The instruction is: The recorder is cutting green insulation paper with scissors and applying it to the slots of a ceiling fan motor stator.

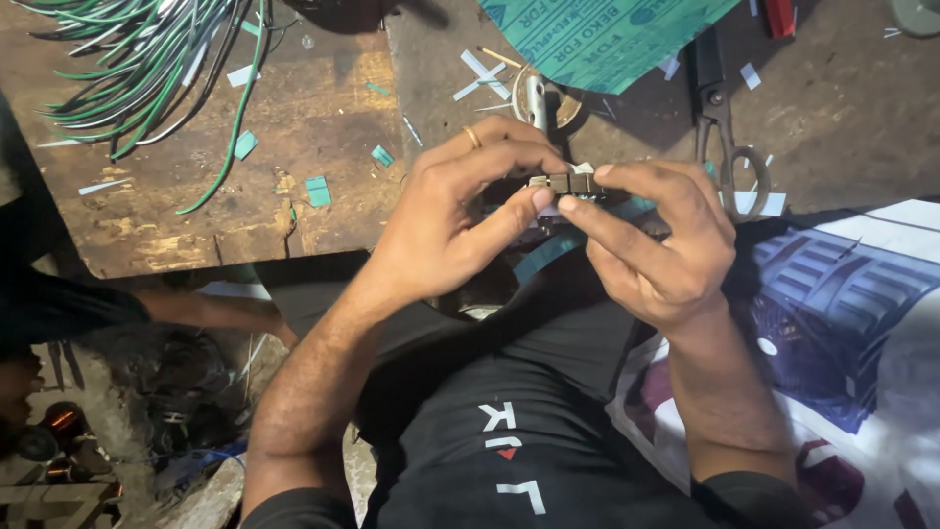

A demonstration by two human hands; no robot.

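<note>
Your hands are meeting at the picture's centre, left hand (pixel 446 220) at nine o'clock of the small metal part (pixel 573 183), right hand (pixel 656 240) at three. On the table (pixel 294 206), wires (pixel 147 59) are lying at eleven o'clock, the sheet (pixel 597 39) at twelve, scissors (pixel 725 118) at two.

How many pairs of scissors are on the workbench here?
1: the scissors lie on the bench's right part, beside the green sheet, just beyond the right hand. Others may lie outside the frame.
</note>
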